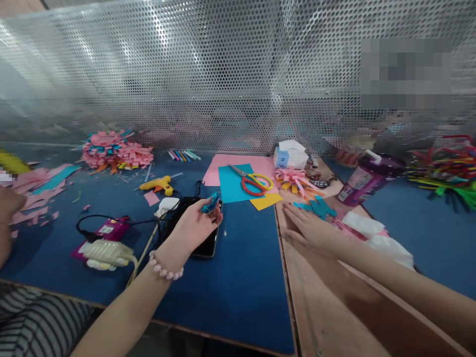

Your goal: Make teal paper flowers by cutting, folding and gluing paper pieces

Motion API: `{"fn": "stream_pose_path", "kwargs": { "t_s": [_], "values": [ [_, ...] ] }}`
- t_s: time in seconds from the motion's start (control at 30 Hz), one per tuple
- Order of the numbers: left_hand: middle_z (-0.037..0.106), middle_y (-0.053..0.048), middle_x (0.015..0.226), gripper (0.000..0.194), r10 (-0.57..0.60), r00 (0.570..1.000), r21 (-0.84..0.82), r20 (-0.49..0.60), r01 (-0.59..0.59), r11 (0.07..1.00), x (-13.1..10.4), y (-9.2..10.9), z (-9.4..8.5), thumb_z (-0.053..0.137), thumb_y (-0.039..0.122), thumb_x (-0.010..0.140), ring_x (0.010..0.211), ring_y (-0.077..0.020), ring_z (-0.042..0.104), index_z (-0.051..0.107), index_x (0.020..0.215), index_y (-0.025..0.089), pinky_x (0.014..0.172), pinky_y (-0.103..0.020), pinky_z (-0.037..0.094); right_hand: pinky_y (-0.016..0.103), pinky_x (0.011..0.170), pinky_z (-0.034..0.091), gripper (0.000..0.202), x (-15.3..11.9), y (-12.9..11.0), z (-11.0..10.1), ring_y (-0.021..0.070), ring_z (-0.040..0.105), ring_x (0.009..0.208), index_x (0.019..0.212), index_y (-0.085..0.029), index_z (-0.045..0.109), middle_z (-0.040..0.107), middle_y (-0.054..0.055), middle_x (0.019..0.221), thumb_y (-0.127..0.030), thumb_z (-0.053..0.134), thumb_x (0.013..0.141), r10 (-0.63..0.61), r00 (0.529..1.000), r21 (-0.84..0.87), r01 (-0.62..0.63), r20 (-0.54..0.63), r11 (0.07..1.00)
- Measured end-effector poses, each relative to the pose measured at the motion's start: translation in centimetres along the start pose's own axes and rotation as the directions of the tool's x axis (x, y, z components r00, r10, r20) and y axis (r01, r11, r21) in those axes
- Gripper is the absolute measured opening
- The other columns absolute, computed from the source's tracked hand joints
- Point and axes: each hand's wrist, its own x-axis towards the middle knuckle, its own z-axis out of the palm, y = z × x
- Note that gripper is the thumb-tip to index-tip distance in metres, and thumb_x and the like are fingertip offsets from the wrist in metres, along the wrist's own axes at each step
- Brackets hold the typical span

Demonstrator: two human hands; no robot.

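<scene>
My left hand [197, 224], with a pink bead bracelet at the wrist, pinches a crumpled blue paper piece [210, 203] in its fingertips. Beneath that hand lies a black phone [207, 248], partly covered. My right hand [310, 227] rests with fingers stretched out on the bare wooden strip [303, 270], beside blue fringed paper [320, 207]. Ahead, between the hands, scissors [256, 183] with red and yellow handles lie on a blue paper sheet [232, 191], which overlaps a pink sheet [213, 171]. A small yellow paper [266, 201] sits in front.
A yellow glue gun [159, 185] and a cream plug block [107, 253] with cables lie left. Pink paper fringes [117, 151] stand farther back. A tissue pack [290, 154] and tilted purple cup [366, 178] are right. Another person's hand [9, 203] is at far left.
</scene>
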Motion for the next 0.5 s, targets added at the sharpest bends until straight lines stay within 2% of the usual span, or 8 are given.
{"fn": "stream_pose_path", "kwargs": {
  "t_s": [0.1, 0.17, 0.27, 0.37, 0.5],
  "values": [
    [0.061, -0.005, 0.069, 0.01, 0.046, 0.999, -0.008, -0.013, -0.046, 0.999, 0.4, 0.5, 0.0, 0.054, 0.011, 0.084, 0.062, -0.011, 0.059, 0.061, 0.076, 0.009, 0.062, -0.025, 0.051, 0.048, 0.103, 0.045, 0.069, -0.6, 1.1, -0.9, 0.0332, 0.055, 0.123, 0.128, -0.004, 0.059, 0.058, 0.021, 0.132, -0.056, 0.027, 0.096, 0.031, 0.998, -0.055, -0.034, -0.046, 0.998],
    [0.061, -0.005, 0.068, 0.011, 0.074, 0.997, 0.021, -0.021, -0.073, 0.997, 0.7, 0.4, -0.1, 0.054, 0.011, 0.084, 0.061, -0.0106, 0.059, 0.061, 0.076, 0.01, 0.061, -0.024, 0.051, 0.048, 0.104, 0.043, 0.06, 0.5, 1.2, -1.4, 0.0327, 0.055, 0.122, 0.122, -0.008, 0.063, 0.063, 0.019, 0.125, -0.051, 0.028, 0.097, 0.051, 0.997, -0.058, -0.055, -0.066, 0.997],
    [0.061, -0.005, 0.067, 0.011, 0.019, 1.0, 0.066, -0.012, -0.018, 0.998, 1.0, -0.2, -0.3, 0.055, 0.011, 0.084, 0.06, -0.0105, 0.058, 0.062, 0.076, 0.01, 0.06, -0.024, 0.051, 0.046, 0.109, 0.038, 0.06, 3.3, 0.9, -1.4, 0.03, 0.044, 0.134, 0.14, -0.007, 0.045, 0.048, 0.02, 0.143, -0.047, 0.031, 0.097, 0.083, 0.994, 0.016, -0.082, -0.073, 0.996],
    [0.062, -0.005, 0.068, 0.01, -0.033, 0.999, 0.09, 0.027, 0.031, 0.995, 1.1, -0.6, -0.6, 0.055, 0.011, 0.083, 0.06, -0.0106, 0.059, 0.062, 0.076, 0.01, 0.061, -0.025, 0.05, 0.045, 0.111, 0.035, 0.068, 4.8, 0.8, -0.8, 0.0321, 0.04, 0.137, 0.143, -0.001, 0.036, 0.042, 0.025, 0.146, -0.05, 0.035, 0.095, 0.101, 0.995, 0.089, -0.099, -0.018, 0.991],
    [0.062, -0.004, 0.068, 0.007, 0.021, 0.998, 0.149, 0.057, -0.029, 0.988, 1.1, -0.7, -0.7, 0.059, 0.011, 0.081, 0.061, -0.0102, 0.059, 0.062, 0.074, 0.011, 0.064, -0.026, 0.05, 0.045, 0.097, 0.047, 0.067, 2.7, 1.1, -1.4, 0.032, 0.058, 0.118, 0.143, -0.002, 0.034, 0.055, 0.028, 0.132, -0.049, 0.033, 0.096, 0.163, 0.987, 0.092, -0.163, 0.011, 0.982]
  ]
}}
